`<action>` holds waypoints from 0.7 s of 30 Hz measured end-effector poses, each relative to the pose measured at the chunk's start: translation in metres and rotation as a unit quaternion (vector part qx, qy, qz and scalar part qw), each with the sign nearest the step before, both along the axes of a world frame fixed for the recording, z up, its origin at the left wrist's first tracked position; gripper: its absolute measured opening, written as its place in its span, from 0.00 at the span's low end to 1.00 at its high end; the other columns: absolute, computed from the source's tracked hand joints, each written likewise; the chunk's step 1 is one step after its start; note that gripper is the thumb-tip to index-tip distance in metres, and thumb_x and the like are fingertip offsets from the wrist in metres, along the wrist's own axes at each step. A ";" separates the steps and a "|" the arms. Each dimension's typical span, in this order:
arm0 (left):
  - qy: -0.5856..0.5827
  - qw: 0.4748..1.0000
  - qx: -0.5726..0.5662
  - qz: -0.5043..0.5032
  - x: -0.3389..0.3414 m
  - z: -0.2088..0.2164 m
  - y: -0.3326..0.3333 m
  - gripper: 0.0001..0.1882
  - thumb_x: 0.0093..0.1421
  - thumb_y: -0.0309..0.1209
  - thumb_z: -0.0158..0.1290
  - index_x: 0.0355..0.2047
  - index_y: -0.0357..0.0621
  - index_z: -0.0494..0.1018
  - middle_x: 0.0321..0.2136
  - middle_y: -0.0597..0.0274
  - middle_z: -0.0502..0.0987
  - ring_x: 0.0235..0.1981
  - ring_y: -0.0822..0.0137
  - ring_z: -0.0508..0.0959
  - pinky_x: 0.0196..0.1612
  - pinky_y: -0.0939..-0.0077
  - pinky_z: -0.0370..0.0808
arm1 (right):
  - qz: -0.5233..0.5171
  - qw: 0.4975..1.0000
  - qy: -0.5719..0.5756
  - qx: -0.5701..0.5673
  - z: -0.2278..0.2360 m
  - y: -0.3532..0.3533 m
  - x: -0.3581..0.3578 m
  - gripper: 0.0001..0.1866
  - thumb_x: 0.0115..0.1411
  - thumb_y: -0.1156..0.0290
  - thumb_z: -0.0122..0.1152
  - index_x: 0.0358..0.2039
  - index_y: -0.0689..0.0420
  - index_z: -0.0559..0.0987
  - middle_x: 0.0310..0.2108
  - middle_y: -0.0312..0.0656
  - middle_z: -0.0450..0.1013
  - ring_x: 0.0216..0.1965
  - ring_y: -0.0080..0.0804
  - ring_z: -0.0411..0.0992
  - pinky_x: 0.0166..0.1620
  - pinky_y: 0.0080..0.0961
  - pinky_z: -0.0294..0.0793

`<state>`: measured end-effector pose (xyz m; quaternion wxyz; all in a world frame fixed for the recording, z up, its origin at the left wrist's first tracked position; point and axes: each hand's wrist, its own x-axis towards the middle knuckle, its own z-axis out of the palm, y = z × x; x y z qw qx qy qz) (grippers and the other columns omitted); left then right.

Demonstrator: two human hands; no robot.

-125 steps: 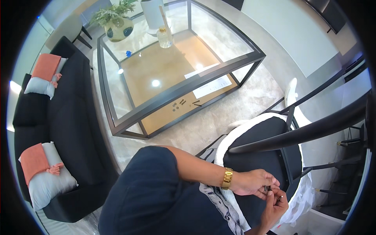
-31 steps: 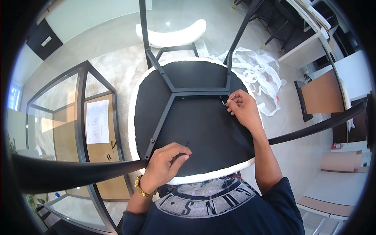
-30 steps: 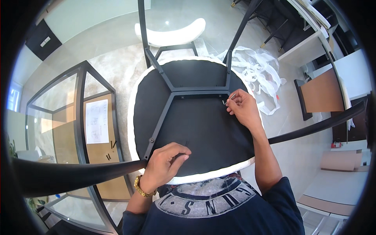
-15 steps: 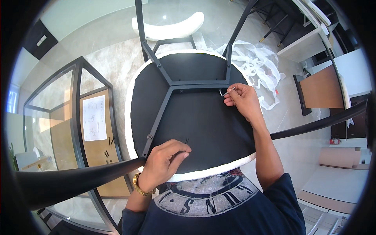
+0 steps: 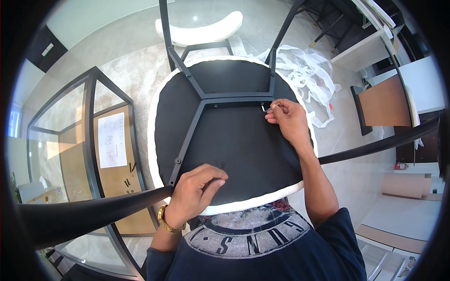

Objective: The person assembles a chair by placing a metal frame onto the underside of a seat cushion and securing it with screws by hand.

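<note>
An upturned round chair seat with a white rim and black underside [image 5: 243, 150] lies in front of me. A black metal leg frame [image 5: 236, 99] crosses it. My right hand [image 5: 288, 119] pinches a small L-shaped hex key [image 5: 264, 108] between thumb and fingers. Its short end points up to the frame's crossbar, near the right corner; the bolt there is too small to make out. My left hand [image 5: 199, 187] rests on the near left of the seat, beside a frame leg. Its fingers are curled, thumb close to forefinger, and anything between them is hidden.
A white curved cushion piece [image 5: 201, 32] lies on the floor beyond. Crumpled clear plastic wrap [image 5: 307, 79] spreads at the right. To the left, a glass-sided black-framed table [image 5: 96, 140] holds an instruction sheet [image 5: 112, 140] and several dark bolts [image 5: 132, 167].
The view has shifted slightly, and the seat appears a little to the left and higher. My right hand stays at the crossbar with the hex key; the left hand has hardly moved.
</note>
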<state>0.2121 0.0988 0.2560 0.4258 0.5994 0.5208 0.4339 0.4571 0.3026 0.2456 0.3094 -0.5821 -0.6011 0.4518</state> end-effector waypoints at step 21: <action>0.005 1.000 0.000 -0.014 -0.002 0.001 0.001 0.05 0.61 0.20 0.60 0.38 0.36 0.80 0.34 0.57 0.82 0.25 0.69 0.78 0.29 0.76 0.73 | -0.027 0.999 0.024 0.002 -0.003 -0.004 -0.001 0.09 0.70 0.77 0.54 0.40 0.70 0.80 0.31 0.45 0.80 0.32 0.28 0.82 0.39 0.21 0.85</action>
